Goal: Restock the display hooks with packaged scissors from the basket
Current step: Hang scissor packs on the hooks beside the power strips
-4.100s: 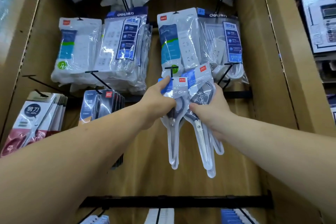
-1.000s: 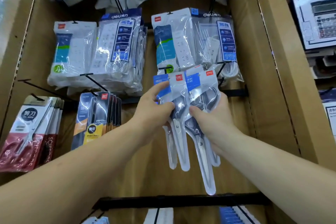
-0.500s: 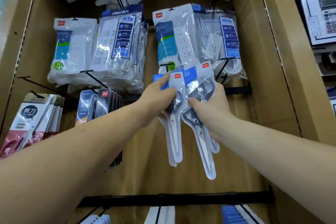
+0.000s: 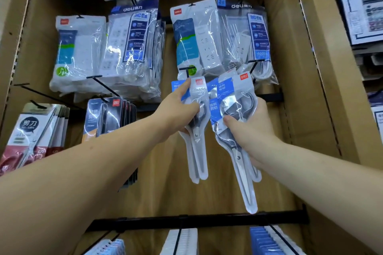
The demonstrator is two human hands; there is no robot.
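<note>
Since half a second ago the hands have drawn apart, and the packs that overlapped now hang with a gap between them.

Head view: the left hand (image 4: pixel 178 109) grips a pack of scissors (image 4: pixel 198 151) at the handle end, forefinger stretched up along its blue card. The card's top sits just below the tip of a black hook (image 4: pixel 187 71); whether it is threaded on cannot be told. To the right, the right hand (image 4: pixel 252 130) clamps a bundle of packs (image 4: pixel 234 97), thumb across the front and fingers behind, blade tips pointing down toward the black rail (image 4: pixel 207 221). Bagged power strips (image 4: pixel 199 37) hang just above both hands. Further left hang dark scissors packs (image 4: pixel 107 116) and red scissors packs (image 4: pixel 31 134).
</note>
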